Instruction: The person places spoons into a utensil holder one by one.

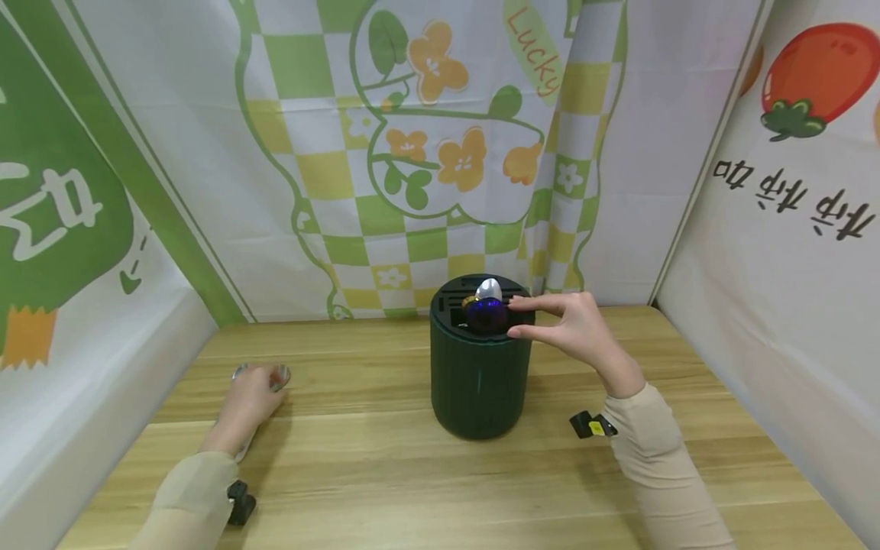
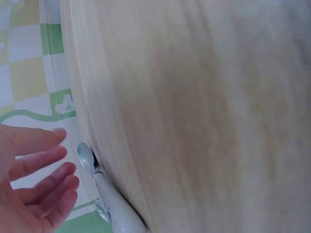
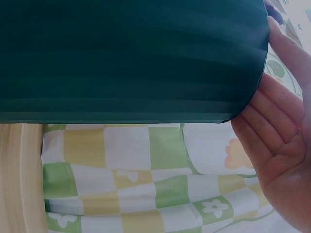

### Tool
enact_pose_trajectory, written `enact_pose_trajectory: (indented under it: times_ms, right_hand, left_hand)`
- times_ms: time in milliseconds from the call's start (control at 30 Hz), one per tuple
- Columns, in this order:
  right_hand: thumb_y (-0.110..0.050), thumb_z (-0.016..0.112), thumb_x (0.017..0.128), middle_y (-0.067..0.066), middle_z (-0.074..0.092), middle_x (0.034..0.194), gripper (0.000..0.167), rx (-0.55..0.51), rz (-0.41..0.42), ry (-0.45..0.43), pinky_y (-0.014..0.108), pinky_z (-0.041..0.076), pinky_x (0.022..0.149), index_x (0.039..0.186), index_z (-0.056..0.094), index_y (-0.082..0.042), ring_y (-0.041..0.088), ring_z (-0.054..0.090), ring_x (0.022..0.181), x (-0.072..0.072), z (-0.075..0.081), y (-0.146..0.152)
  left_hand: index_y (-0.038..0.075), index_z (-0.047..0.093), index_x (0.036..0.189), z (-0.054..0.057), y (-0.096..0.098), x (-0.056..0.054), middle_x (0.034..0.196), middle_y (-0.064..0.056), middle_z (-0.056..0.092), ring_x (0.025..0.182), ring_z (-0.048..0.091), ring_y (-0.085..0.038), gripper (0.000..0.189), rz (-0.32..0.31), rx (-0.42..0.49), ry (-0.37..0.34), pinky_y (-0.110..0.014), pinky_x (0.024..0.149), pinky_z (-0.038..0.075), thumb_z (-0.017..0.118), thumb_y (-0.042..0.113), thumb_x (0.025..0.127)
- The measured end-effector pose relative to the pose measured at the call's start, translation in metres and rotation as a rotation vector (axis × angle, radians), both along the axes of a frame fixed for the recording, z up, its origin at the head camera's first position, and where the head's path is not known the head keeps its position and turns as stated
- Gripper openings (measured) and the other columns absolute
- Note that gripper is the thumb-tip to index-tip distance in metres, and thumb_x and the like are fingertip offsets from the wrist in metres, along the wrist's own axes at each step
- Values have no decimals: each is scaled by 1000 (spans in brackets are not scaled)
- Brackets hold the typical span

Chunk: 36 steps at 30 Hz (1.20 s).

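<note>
At the table's left, my left hand (image 1: 246, 399) hovers over two spoons. In the left wrist view its fingers are loosely bent, apart from a spoon with a white handle (image 2: 116, 204) and metal bowl (image 2: 86, 156); another spoon bowl (image 2: 101, 208) shows behind the handle. My right hand (image 1: 579, 330) is at the rim of a dark green utensil holder (image 1: 479, 382). Its thumb and forefinger are spread beside a shiny blue-purple spoon head (image 1: 486, 315); whether they touch it is unclear. A silver spoon head (image 1: 489, 289) and a gold-coloured piece (image 1: 470, 302) stand behind the blue one.
The holder stands upright on a wooden table (image 1: 357, 473), near its back edge, with a slotted black top (image 1: 454, 290). A patterned curtain (image 1: 412, 252) hangs behind, and printed cloth walls flank both sides.
</note>
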State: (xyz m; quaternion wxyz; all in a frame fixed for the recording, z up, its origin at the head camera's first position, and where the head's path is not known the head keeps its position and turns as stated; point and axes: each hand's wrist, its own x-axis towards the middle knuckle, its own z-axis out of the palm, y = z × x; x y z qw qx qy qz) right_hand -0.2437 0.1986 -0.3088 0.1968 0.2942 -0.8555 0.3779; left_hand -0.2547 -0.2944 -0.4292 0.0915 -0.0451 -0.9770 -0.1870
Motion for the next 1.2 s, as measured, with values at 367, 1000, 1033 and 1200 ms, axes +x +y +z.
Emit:
enact_pose_trajectory:
  times_ms: [367, 1000, 1033, 1200]
  right_hand:
    - [-23, 82, 72, 2, 71, 110, 36, 1, 2, 8, 38, 50, 94, 106, 74, -14, 19, 65, 108, 0, 0, 0]
    - [-11, 81, 73, 13, 70, 108, 34, 7, 4, -9, 39, 50, 93, 105, 72, -1, 26, 65, 107, 22, 20, -10]
    - [-11, 81, 73, 14, 70, 108, 34, 9, 3, -9, 39, 50, 93, 105, 72, -1, 26, 65, 107, 23, 21, -10]
    - [-12, 81, 74, 13, 70, 109, 34, 11, 7, -8, 39, 50, 93, 105, 72, -1, 26, 65, 107, 23, 21, -10]
  left_hand:
    - [-12, 60, 97, 3, -5, -1, 94, -30, 63, 83, 61, -40, 26, 69, -35, -129, -52, 73, 50, 66, 9, 83]
    - [4, 51, 61, -3, -13, -11, 66, -10, 53, 62, 46, -24, 21, 75, -19, -159, -33, 55, 40, 64, -2, 77]
    - [5, 49, 59, -3, -13, -11, 65, -10, 53, 62, 46, -24, 23, 80, -14, -161, -32, 54, 39, 63, -3, 76]
    - [2, 50, 61, -2, -12, -10, 65, -12, 53, 60, 46, -24, 18, 97, 2, -171, -31, 52, 39, 58, -6, 75]
